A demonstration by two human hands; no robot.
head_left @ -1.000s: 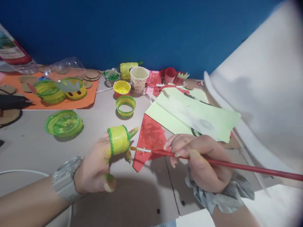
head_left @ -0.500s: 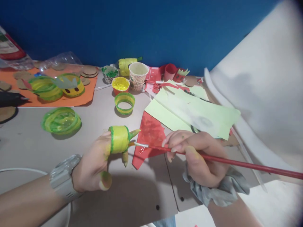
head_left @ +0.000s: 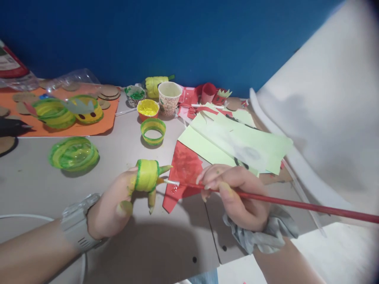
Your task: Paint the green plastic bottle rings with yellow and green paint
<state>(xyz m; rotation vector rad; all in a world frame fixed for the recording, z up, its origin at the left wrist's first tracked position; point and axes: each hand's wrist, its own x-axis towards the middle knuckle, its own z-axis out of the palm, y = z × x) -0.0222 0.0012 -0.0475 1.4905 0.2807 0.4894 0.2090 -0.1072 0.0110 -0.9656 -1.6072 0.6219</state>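
A yellow ring with green edges (head_left: 147, 175) sits around the fingers of my left hand (head_left: 114, 201), and fingertips stick out past its right side. My right hand (head_left: 237, 193) pinches a long red paintbrush (head_left: 284, 202). The brush's bristles touch or nearly touch the ring's right edge. Under the brush lies a piece of red paper (head_left: 185, 167). Farther back stand a second green-and-yellow ring (head_left: 153, 131), a cup of yellow paint (head_left: 148, 109) and a cup of green paint (head_left: 135, 96).
A patterned paper cup (head_left: 169, 98) stands behind the rings. Light green paper sheets (head_left: 237, 138) lie at the right. Green plastic pieces (head_left: 74, 154) rest at the left, before an orange sheet (head_left: 108, 125) with painted pieces. A blue wall (head_left: 166, 35) rises behind.
The view has shifted slightly, so most things appear a little farther left. My left thumb has drawn up closer to the ring. The brush stays at the ring's right edge.
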